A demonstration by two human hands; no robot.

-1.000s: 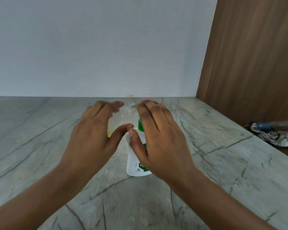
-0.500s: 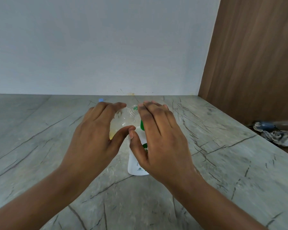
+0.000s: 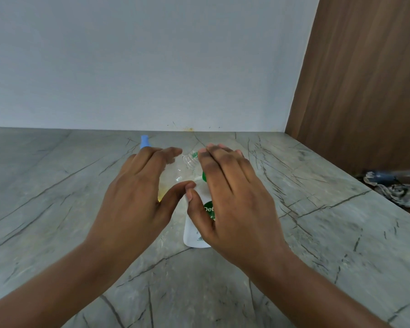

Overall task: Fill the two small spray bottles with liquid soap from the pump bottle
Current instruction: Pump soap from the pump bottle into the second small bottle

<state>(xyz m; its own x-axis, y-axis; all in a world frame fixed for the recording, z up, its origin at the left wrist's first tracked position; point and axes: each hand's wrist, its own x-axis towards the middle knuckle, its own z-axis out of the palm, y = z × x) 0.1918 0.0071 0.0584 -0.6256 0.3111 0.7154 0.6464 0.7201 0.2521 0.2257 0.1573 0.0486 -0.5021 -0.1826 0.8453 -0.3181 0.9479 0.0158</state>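
A pale wall (image 3: 152,62) fills the upper frame, and below it a grey veined bench (image 3: 57,197) runs across the whole lower half. A brown wood panel (image 3: 365,79) stands at the right edge. Two bare forearms reach in from the bottom corners and meet at the centre of the bench. The left hand (image 3: 137,197) grasps a small clear spray bottle (image 3: 175,172), with its fingers (image 3: 160,157) curled over the far side and the thumb across the near side. The bottle is tilted, its threaded neck pointing right, and a yellowish tint shows at its lower edge. The right hand (image 3: 234,197) is unclenched. Its nearly straight fingers lie over the green pump head (image 3: 203,176) and its thumb rests on the front of the white pump bottle (image 3: 194,233), which stands upright on the bench at centre, just right of the spray bottle. A crumpled cloth (image 3: 398,194) lies at the right edge. A small blue cap (image 3: 144,141) shows just behind the left hand; what it belongs to cannot be told.
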